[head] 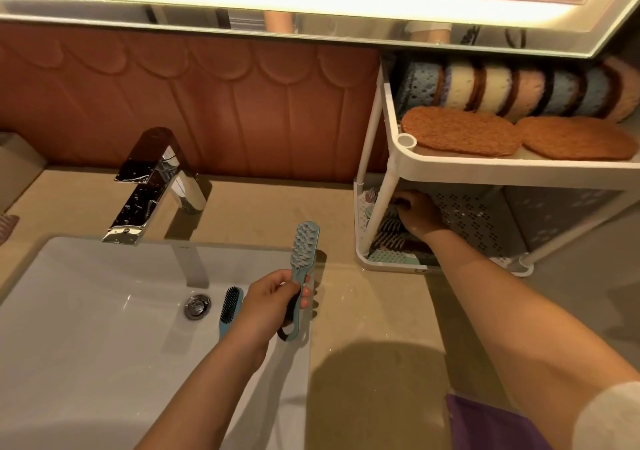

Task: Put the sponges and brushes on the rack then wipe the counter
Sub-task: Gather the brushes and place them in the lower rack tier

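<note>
My left hand (pixel 268 306) grips the handle of a pale blue brush (pixel 304 254), held bristles up over the sink's right rim. A second brush (pixel 230 309), blue with black bristles, lies in the sink beside that hand. My right hand (pixel 417 212) reaches into the lower shelf of the white rack (pixel 450 167), fingers curled among several brushes (pixel 389 238) lying there; whether it grips one I cannot tell. The upper shelf holds a row of upright coloured sponges (pixel 512 89) and two flat brown pads (pixel 460 136).
A white sink (pixel 86 328) with a drain (pixel 197 306) and chrome faucet (pixel 152 186) fills the left. The beige counter (pixel 374 311) runs between sink and rack. A purple cloth (pixel 491 425) lies at the bottom edge. A lit mirror (pixel 311 2) hangs above.
</note>
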`<state>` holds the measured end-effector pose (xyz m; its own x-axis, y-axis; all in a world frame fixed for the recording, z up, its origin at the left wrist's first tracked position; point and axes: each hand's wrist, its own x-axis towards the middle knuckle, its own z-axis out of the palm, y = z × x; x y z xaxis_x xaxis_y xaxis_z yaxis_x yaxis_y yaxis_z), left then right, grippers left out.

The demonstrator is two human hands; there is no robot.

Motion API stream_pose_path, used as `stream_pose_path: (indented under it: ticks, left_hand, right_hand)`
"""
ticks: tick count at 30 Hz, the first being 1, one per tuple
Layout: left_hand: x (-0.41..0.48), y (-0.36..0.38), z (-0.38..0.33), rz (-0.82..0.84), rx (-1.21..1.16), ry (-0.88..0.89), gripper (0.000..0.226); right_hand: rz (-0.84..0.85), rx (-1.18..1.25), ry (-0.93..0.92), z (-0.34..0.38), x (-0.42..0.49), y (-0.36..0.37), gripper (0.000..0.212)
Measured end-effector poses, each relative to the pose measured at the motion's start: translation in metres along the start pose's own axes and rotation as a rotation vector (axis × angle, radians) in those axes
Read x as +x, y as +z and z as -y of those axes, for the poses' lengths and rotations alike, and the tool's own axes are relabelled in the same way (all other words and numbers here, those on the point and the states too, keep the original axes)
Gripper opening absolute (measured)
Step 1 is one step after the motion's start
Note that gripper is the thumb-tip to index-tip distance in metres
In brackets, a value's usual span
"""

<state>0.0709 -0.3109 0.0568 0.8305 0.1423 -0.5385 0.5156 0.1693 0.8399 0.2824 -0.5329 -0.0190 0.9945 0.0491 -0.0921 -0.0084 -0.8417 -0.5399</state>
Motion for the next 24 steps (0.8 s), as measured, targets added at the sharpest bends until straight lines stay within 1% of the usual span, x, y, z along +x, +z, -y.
stream_pose_path:
  ticks: [2, 4, 6, 9, 14, 17, 20, 22, 24]
  left_hand:
    - [-0.004, 0.001, 0.0, 0.021, -0.007, 0.0, 0.023]
    - [-0.007, 0.002, 0.001, 0.065, -0.011, 0.006, 0.021]
    - [-0.01, 0.003, 0.005, 0.11, 0.022, 0.021, 0.02]
    - [-0.013, 0.007, 0.011, 0.155, 0.099, 0.045, 0.021]
    - [-0.012, 0.028, 0.016, 0.153, 0.188, 0.096, 0.023]
    - [-0.008, 0.042, 0.019, 0.1, 0.296, 0.216, 0.021]
    - [-0.007, 0.051, 0.022, 0.016, 0.566, 0.433, 0.014]
    - [-0.009, 0.056, 0.02, 0.015, 0.683, 0.563, 0.013]
    - [-0.009, 0.062, 0.017, 0.05, 0.761, 0.656, 0.013]
  right_hand:
    - [-0.042, 0.024, -0.012, 0.006, -0.016, -0.003, 0.028]
    - [-0.066, 0.099, -0.022, 0.014, -0.039, -0.005, 0.026]
    - [-0.069, 0.256, -0.014, 0.023, -0.067, -0.009, 0.024]
    - [-0.086, 0.492, 0.053, 0.042, -0.111, -0.02, 0.022]
    - [-0.093, 0.83, 0.11, 0.073, -0.194, -0.022, 0.011]
    - [-0.104, 0.883, 0.171, 0.076, -0.213, -0.006, 0.015]
    - [-0.105, 0.852, 0.221, 0.075, -0.219, 0.0, 0.031]
    - [-0.124, 0.843, 0.245, 0.072, -0.219, -0.002, 0.043]
    - [-0.177, 0.847, 0.262, 0.068, -0.216, -0.007, 0.045]
